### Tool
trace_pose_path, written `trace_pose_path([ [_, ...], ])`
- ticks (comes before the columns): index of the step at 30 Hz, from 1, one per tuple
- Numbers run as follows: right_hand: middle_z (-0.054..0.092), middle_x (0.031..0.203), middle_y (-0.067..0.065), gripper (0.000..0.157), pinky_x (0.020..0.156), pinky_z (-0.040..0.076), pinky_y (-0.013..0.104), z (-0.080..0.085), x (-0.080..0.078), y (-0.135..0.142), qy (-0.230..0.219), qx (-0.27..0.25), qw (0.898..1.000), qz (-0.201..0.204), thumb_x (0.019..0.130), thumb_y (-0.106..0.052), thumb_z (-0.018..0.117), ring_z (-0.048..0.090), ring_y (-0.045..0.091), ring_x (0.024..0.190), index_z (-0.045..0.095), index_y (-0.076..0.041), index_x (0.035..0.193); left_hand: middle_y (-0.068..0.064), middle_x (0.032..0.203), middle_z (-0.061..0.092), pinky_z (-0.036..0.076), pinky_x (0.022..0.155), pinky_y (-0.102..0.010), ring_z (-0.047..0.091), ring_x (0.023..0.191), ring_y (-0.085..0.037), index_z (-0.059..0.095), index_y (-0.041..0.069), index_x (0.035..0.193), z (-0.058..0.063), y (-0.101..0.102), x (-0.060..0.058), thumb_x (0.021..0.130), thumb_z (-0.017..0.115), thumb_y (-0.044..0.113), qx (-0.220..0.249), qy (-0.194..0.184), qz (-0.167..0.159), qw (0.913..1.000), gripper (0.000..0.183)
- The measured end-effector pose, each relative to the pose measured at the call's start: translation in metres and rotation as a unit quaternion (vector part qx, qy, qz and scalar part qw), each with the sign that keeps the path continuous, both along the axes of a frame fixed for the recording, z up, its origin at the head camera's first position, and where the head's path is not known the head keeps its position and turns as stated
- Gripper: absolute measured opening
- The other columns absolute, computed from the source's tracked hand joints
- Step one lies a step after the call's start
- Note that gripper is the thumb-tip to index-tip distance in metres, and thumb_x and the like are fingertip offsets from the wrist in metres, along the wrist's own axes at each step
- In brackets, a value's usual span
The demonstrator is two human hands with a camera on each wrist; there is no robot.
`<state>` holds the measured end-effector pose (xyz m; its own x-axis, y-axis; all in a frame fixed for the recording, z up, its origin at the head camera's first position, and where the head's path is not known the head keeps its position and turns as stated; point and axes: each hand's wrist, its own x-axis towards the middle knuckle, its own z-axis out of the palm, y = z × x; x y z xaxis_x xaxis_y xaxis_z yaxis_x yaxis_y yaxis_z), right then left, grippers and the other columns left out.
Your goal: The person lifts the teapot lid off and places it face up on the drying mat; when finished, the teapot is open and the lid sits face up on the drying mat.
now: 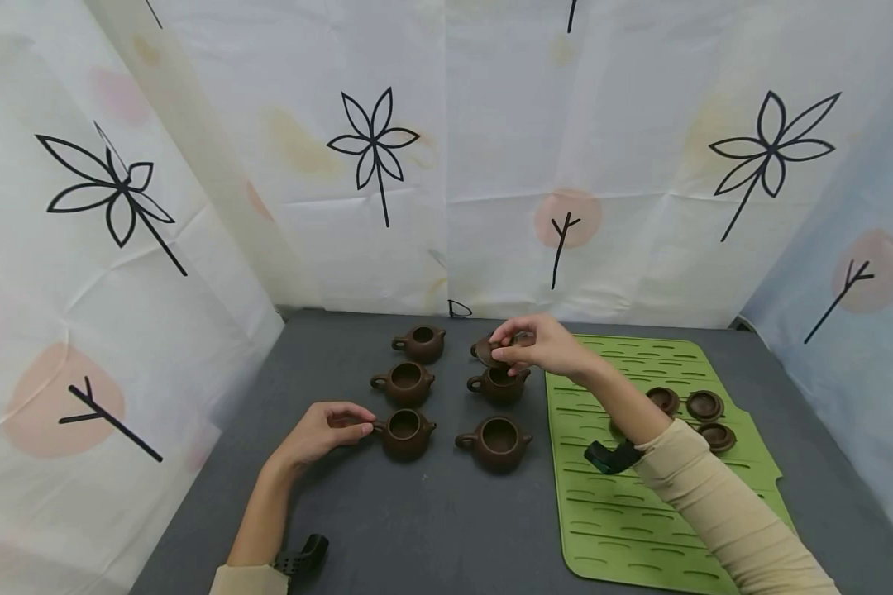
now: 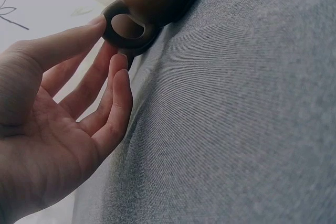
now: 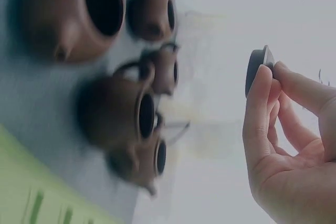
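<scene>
My left hand (image 1: 318,434) pinches the loop handle of the front-left brown teapot (image 1: 406,446), which stands lidless on the dark table. In the left wrist view, the thumb meets that handle (image 2: 108,29) from one side and fingers from behind. Held up between thumb and fingers of my right hand (image 1: 542,344) is a small round lid (image 3: 255,69), dark and tilted on edge in the right wrist view. Below that hand stand the back-right teapot (image 3: 137,162), partly hidden in the head view, and the middle-right teapot (image 1: 500,387), its mouth uncovered.
Other lidless teapots stand in two columns: front-right teapot (image 1: 499,450), middle-left teapot (image 1: 408,387), back-left teapot (image 1: 421,345). On the right lies a green ribbed mat (image 1: 603,521) bearing several brown lids (image 1: 705,405), partly behind the right forearm. Patterned white cloth (image 1: 491,149) hangs around the table.
</scene>
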<state>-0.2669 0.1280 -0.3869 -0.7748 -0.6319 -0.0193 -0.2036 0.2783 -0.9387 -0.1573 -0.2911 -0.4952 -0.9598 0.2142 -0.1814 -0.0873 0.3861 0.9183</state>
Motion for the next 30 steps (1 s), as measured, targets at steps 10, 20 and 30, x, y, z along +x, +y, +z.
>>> trace_pose_path([
  [10, 0.059, 0.143, 0.026, 0.037, 0.09, 0.069, 0.039, 0.004, -0.002, 0.064, -0.012, 0.027, 0.997, -0.065, 0.106, -0.018, 0.072, 0.079, 0.012, 0.096, 0.064, 0.004, 0.135, -0.016, 0.134, 0.075, 0.067, 0.093, -0.033, 0.077, 0.113, -0.023, 0.077, 0.004, 0.128, 0.0, -0.002, 0.0, 0.101, 0.08, 0.029, -0.009, -0.005, -0.005, 0.9999, 0.037],
  [20, 0.049, 0.159, 0.028, 0.036, 0.086, 0.069, 0.038, -0.002, 0.005, 0.109, 0.026, 0.045, 0.995, -0.091, 0.109, -0.019, 0.068, 0.075, 0.007, 0.094, 0.061, 0.004, 0.137, -0.016, 0.134, 0.075, 0.067, 0.095, -0.035, 0.076, 0.113, -0.021, 0.078, 0.006, 0.128, 0.001, -0.003, -0.003, 0.102, 0.079, 0.032, -0.022, -0.007, -0.011, 0.9997, 0.037],
  [30, 0.049, 0.147, 0.032, 0.052, 0.077, 0.067, 0.036, -0.006, 0.013, 0.141, 0.028, 0.034, 0.995, -0.092, 0.114, -0.018, 0.059, 0.066, 0.016, 0.09, 0.043, -0.002, 0.16, -0.017, 0.133, 0.076, 0.067, 0.093, -0.034, 0.076, 0.113, -0.023, 0.077, 0.004, 0.129, 0.003, -0.007, -0.003, 0.102, 0.079, 0.03, -0.022, -0.007, -0.028, 0.9993, 0.037],
])
